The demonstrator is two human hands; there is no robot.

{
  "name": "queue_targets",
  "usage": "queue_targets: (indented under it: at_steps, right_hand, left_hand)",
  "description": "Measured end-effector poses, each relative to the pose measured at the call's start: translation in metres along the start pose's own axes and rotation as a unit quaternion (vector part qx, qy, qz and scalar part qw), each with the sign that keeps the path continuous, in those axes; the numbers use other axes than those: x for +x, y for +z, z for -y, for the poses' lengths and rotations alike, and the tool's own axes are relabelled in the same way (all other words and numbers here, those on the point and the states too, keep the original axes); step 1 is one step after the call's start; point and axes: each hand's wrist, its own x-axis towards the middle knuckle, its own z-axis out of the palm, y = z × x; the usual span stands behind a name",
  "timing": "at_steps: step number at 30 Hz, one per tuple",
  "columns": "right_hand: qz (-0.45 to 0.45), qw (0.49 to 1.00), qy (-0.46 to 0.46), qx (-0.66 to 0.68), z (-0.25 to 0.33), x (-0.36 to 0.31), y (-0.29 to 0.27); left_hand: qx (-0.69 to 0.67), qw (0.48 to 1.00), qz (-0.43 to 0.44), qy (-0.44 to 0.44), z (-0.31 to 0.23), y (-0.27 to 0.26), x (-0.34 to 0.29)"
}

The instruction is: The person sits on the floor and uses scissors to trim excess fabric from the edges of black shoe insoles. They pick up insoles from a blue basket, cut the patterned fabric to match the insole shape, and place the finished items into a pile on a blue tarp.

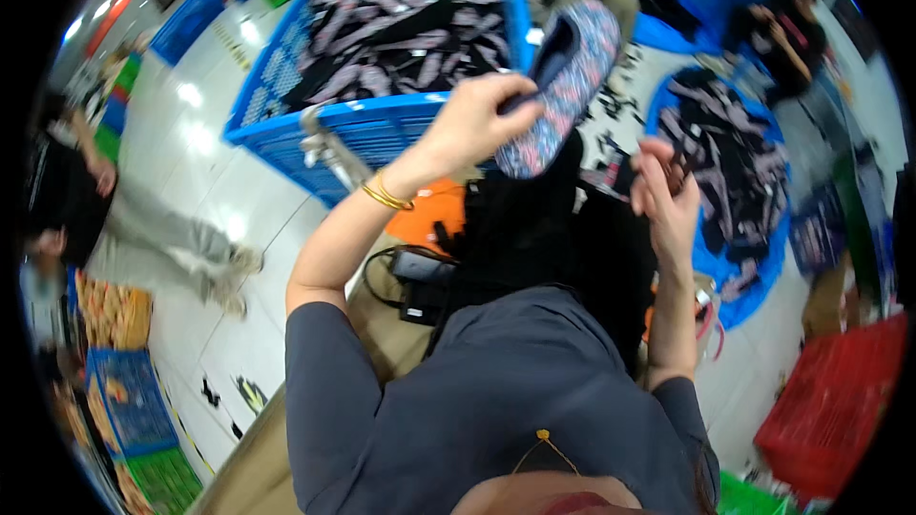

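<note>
My left hand (482, 122), with gold bangles at the wrist, pinches a patterned fabric slipper (565, 95) by its side, thumb and fingers on its edge. The slipper is speckled blue, pink and white with a dark lining, and it is held up over my lap. To the right of it, apart from the slipper, my right hand (665, 193) is raised with curled fingers. Something small and dark shows at those fingers, too blurred to name. Black cloth (534, 229) lies across my lap below both hands.
Ahead stands a blue crate (382, 124) heaped with black and pinkish pieces (410, 33). More such pieces lie on a blue sheet (778, 238) at right. A red crate (835, 401) is at lower right. One person (72, 181) stands at left; others sit ahead.
</note>
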Motion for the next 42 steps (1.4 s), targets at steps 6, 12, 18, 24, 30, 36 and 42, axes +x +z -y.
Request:
queue_targets:
  at_steps: [6,12,18,24,30,36,42]
  right_hand:
    - [0.076,0.991,0.038,-0.104,-0.015,0.033,-0.049]
    - [0.141,0.952,-0.018,-0.273,-0.036,0.032,-0.052]
    - [0.142,0.944,0.03,-0.295,-0.049,0.035,-0.046]
    - [0.186,0.884,-0.032,-0.428,-0.021,0.05,-0.037]
    - [0.389,0.744,-0.138,-0.525,0.012,0.069,-0.01]
    - [0.452,0.63,-0.222,-0.591,0.005,0.071,0.023]
    - [0.48,0.572,-0.241,-0.619,0.01,0.069,0.044]
  left_hand:
    - [-0.096,0.995,0.018,-0.008,0.007,0.128,0.021]
    - [-0.17,0.975,0.045,-0.138,0.013,0.116,-0.031]
    - [-0.141,0.971,0.024,-0.19,0.015,0.098,-0.066]
    - [-0.075,0.98,-0.082,-0.165,0.008,0.09,-0.065]
    - [-0.156,0.954,-0.108,-0.234,0.01,0.094,-0.068]
    - [-0.062,0.976,-0.113,-0.177,0.014,0.085,-0.071]
    - [-0.053,0.981,-0.146,-0.118,0.017,0.088,-0.07]
